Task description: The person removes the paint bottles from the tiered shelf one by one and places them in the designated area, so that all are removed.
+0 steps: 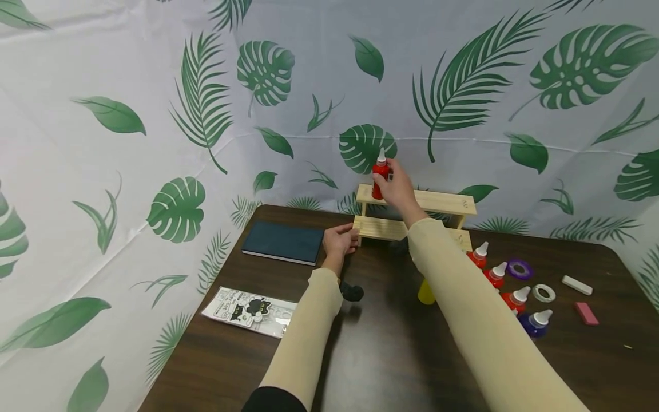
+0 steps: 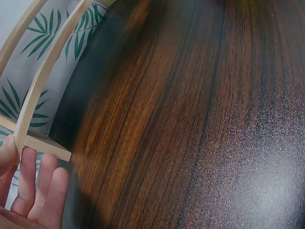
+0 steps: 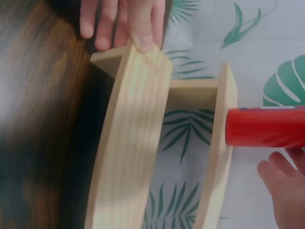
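A two-step wooden shelf (image 1: 435, 200) stands at the back of the table against the leaf-print cloth. My left hand (image 1: 340, 239) pinches the left end of its lower step (image 3: 133, 129), thumb on top and fingers at the edge. On the left end of the upper step, my right hand (image 1: 397, 186) holds a red bottle (image 1: 380, 170) with a white pointed cap. The bottle is upright, and in the right wrist view its base meets the plank. Part of the shelf is hidden behind my right forearm.
A dark notebook (image 1: 285, 241) and a cat-print packet (image 1: 252, 312) lie to the left. Right of my sleeve are several red bottles (image 1: 495, 277), a blue bottle (image 1: 533, 326), purple tape (image 1: 510, 269) and a pink eraser (image 1: 586, 313). A yellow item (image 1: 425, 293) is partly hidden by the sleeve.
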`<action>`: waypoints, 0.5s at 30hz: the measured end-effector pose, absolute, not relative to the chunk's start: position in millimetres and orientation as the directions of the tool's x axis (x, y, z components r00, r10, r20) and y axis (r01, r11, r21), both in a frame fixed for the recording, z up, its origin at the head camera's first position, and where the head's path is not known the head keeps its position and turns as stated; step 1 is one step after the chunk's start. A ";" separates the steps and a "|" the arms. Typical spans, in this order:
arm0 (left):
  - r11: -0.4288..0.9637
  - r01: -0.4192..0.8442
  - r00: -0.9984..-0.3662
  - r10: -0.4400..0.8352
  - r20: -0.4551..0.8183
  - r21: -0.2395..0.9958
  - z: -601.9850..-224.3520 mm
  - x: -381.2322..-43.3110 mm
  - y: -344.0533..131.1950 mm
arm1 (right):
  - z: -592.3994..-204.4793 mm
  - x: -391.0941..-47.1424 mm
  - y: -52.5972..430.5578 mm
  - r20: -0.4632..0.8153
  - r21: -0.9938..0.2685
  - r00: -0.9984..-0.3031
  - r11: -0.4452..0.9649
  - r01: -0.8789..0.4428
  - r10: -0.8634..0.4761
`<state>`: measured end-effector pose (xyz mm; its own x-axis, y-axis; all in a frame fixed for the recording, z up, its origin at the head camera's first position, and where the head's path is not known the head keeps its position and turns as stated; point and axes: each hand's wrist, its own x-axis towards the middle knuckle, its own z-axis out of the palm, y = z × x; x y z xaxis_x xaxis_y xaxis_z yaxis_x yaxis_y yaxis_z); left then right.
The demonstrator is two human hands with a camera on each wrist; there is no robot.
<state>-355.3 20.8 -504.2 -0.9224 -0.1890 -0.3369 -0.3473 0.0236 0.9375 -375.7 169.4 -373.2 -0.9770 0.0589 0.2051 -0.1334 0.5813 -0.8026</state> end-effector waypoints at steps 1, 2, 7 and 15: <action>0.023 -0.349 -0.922 -0.185 -0.339 0.937 -504.2 -355.0 22.4 | -374.2 -375.1 170.2 0.211 -0.803 -0.975 0.582 -0.132 0.070; 0.023 -0.350 -0.922 -0.184 -0.340 0.937 -504.2 -354.9 23.7 | -375.6 -374.5 171.0 0.219 -0.805 -0.973 0.577 -0.135 0.079; 0.006 -0.356 -0.918 -0.192 -0.348 0.934 -504.0 -354.7 26.5 | -382.2 -368.6 173.4 0.268 -0.825 -0.960 0.534 -0.185 0.082; 0.000 -0.353 -0.915 -0.210 -0.346 0.935 -506.6 -355.8 25.3 | -374.2 -341.9 177.2 0.230 -0.887 -0.968 0.429 -0.168 0.097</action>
<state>-355.8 25.3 -506.6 -0.9146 -0.2099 -0.3455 -0.3535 0.0002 0.9354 -341.9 177.2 -374.2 -0.9684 0.0966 0.2301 -0.1681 0.4291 -0.8875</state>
